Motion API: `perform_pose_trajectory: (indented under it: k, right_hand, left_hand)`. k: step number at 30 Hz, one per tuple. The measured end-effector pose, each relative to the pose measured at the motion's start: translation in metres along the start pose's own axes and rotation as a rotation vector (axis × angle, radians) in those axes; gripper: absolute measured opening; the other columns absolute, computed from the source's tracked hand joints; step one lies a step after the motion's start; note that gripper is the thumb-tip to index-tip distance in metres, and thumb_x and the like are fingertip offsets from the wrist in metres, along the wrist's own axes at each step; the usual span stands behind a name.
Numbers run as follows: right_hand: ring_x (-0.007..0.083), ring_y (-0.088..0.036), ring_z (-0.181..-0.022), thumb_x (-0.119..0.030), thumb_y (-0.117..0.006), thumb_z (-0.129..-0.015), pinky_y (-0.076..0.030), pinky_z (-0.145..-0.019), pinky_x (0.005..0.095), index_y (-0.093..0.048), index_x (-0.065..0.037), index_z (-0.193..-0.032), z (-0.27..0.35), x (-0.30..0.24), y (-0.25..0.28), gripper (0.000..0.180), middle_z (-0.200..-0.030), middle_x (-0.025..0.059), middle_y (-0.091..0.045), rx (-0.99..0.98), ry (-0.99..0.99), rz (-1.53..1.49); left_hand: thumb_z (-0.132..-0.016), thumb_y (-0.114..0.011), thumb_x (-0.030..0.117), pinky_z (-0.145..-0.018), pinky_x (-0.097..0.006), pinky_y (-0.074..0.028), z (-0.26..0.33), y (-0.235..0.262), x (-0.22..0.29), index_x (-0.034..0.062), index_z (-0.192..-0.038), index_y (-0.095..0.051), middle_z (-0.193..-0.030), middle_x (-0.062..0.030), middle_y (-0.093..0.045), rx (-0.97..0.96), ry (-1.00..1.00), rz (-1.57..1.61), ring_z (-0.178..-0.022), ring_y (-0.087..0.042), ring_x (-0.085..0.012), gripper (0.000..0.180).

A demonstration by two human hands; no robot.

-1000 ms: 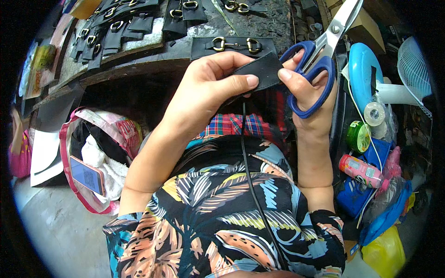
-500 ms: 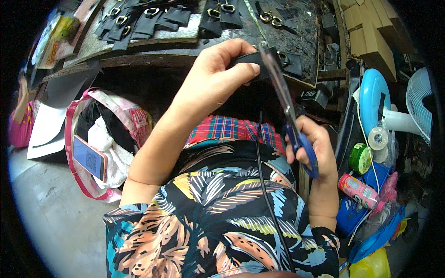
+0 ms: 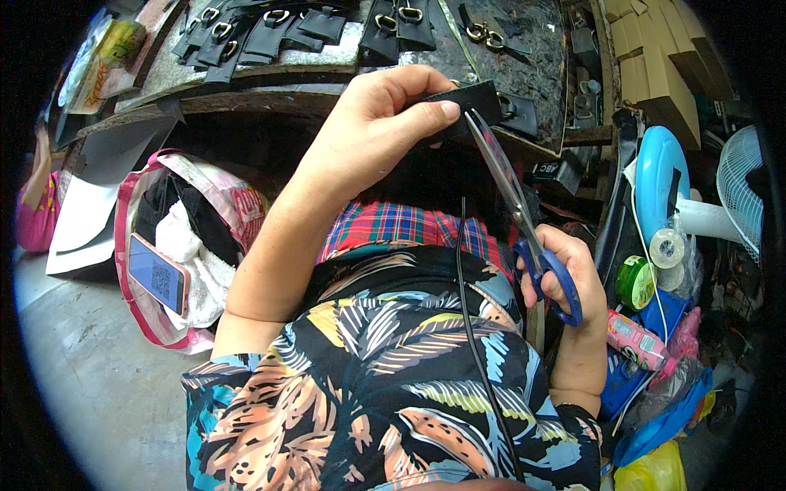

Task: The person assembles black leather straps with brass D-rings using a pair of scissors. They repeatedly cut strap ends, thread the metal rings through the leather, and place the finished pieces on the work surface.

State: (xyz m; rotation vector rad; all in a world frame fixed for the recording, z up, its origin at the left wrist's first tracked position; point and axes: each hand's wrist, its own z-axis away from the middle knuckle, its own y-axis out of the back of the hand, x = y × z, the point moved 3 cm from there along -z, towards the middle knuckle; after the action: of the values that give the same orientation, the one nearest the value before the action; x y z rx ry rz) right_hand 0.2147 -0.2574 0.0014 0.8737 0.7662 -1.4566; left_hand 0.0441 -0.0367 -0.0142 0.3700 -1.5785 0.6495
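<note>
Pinched between the thumb and fingers of my left hand is a black leather piece, held out over the table's near edge. My right hand grips a pair of scissors by its blue handles. The blades point up and left, their tips close to the lower edge of the leather piece; I cannot tell whether they touch it. On the table just right of the held piece lies a black leather tab with a metal ring.
Several black leather tabs with rings lie across the worktable. Left of my lap stands a pink-rimmed bag holding a white cloth and a phone. To my right are a blue-and-white fan, a pink bottle and cardboard boxes.
My right hand has drawn the scissors slightly down and right, so the blade tips have come lower, away from the leather piece's top edge. My left hand stays nearly in place, still holding it.
</note>
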Motion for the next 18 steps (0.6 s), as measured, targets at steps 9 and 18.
perform_pose_trajectory:
  k: [9,18]
  right_hand:
    - [0.0092,-0.06,-0.053,-0.077,-0.074,-0.076,-0.044,-0.049,0.0197,-0.058,0.003,-0.096,-0.003,0.001,-0.007,0.084,-0.065,0.0026,-0.059,0.035,0.051,0.015]
    - [0.007,-0.059,-0.06,-0.038,-0.086,-0.083,-0.046,-0.055,0.0224,-0.059,0.001,-0.1,-0.006,0.008,0.002,0.05,-0.07,0.0005,-0.059,0.011,0.135,0.046]
  left_hand:
    - [-0.093,-0.07,0.016,-0.062,-0.028,-0.049,0.006,-0.006,0.008,-0.0043,-0.104,-0.07,-0.077,-0.0091,-0.068,0.214,-0.238,-0.467,-0.068,-0.059,-0.0109,0.023]
    - [-0.096,-0.067,0.011,-0.075,-0.023,-0.048,0.006,-0.006,0.014,-0.0042,-0.111,-0.07,-0.09,-0.0004,-0.069,0.075,-0.106,-0.443,-0.081,-0.058,-0.0055,0.021]
